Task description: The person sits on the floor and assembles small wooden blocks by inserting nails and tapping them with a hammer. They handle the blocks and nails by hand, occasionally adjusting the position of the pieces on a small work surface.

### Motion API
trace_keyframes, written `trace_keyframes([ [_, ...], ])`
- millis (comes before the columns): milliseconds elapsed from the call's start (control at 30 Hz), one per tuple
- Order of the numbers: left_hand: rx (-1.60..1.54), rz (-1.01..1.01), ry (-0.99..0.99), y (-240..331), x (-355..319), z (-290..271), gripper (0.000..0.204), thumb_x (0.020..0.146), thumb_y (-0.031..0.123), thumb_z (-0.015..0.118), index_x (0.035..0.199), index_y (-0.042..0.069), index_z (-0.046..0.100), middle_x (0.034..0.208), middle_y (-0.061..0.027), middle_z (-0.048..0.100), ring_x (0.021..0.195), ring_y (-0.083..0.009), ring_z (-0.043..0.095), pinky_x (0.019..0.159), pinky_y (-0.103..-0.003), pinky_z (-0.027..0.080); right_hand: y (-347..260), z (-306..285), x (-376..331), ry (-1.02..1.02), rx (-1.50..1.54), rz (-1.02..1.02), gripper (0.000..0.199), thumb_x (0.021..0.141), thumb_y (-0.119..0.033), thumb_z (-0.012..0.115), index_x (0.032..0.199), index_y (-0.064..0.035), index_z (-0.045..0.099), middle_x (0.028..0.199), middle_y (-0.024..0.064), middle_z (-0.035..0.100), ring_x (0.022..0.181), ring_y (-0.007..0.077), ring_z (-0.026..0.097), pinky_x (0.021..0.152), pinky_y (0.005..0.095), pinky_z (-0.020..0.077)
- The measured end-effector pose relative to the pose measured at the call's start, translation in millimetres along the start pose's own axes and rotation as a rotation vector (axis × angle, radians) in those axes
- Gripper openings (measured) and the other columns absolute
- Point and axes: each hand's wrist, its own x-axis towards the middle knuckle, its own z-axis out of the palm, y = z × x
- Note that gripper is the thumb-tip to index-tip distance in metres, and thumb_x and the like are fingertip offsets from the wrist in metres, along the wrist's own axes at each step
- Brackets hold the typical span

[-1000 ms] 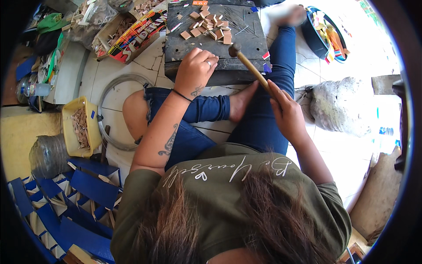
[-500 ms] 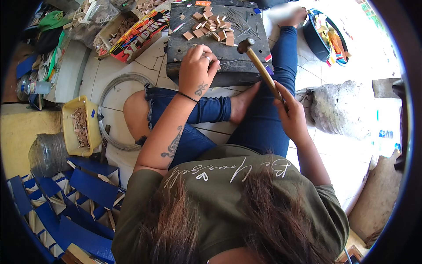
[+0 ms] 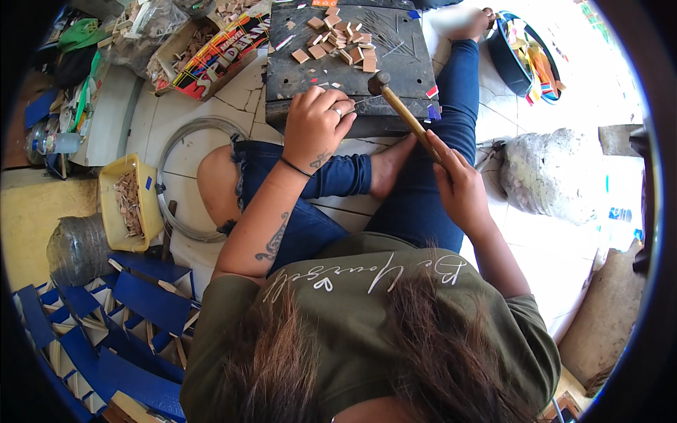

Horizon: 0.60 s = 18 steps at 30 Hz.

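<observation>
My right hand [image 3: 458, 180] grips the wooden handle of a hammer [image 3: 409, 116]. The hammer's metal head hangs over the front part of a black work block [image 3: 310, 79]. At the block's front edge, my left hand [image 3: 321, 120] is closed in a pinch, and a thin wire [image 3: 367, 100] sticks out from its fingertips toward the hammer head. Whatever else the fingers hold is hidden. Beyond my hands, several small flat wooden pieces [image 3: 342, 39] lie heaped on the block. Several loose thin wires [image 3: 391, 35] are strewn to their right.
A coil of wire [image 3: 166, 151] and a yellow tub of wooden bits [image 3: 151, 211] are on the left. Behind them sits a cardboard box [image 3: 211, 67]. Blue wooden assemblies [image 3: 141, 299] are piled lower left. A dark basin [image 3: 515, 70] holds colourful scraps at far right.
The hammer head has dropped lower and nearer to my left fingertips. My left hand has moved slightly down and turned a little.
</observation>
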Motion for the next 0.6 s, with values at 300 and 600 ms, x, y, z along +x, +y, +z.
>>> trace_keyframes([
  [300, -0.046, -0.069, -0.009, -6, 12, -1, 0.006, 0.082, 0.015, 0.065, 0.083, 0.009, 0.066, 0.085, -0.0035, 0.066, 0.081, -0.0249, 0.058, 0.077, -0.039, 0.044, 8, -7, 3, 0.129, 0.078, -0.082, 0.052, 0.090, -0.003, 0.054, 0.139, -0.0190, 0.049, 0.109, 0.0187, 0.064, 0.088, 0.0352, 0.065, 0.077, 0.0399, 0.0507],
  [600, -0.007, -0.109, 0.012, -1, 18, 4, 0.010, 0.081, 0.012, 0.067, 0.089, 0.006, 0.068, 0.084, -0.0081, 0.063, 0.082, -0.0281, 0.060, 0.076, -0.040, 0.046, -3, -3, 4, 0.021, 0.082, -0.008, 0.054, 0.091, -0.003, 0.053, 0.141, -0.0192, 0.046, 0.092, 0.0173, 0.060, 0.077, 0.0342, 0.062, 0.071, 0.0399, 0.0497],
])
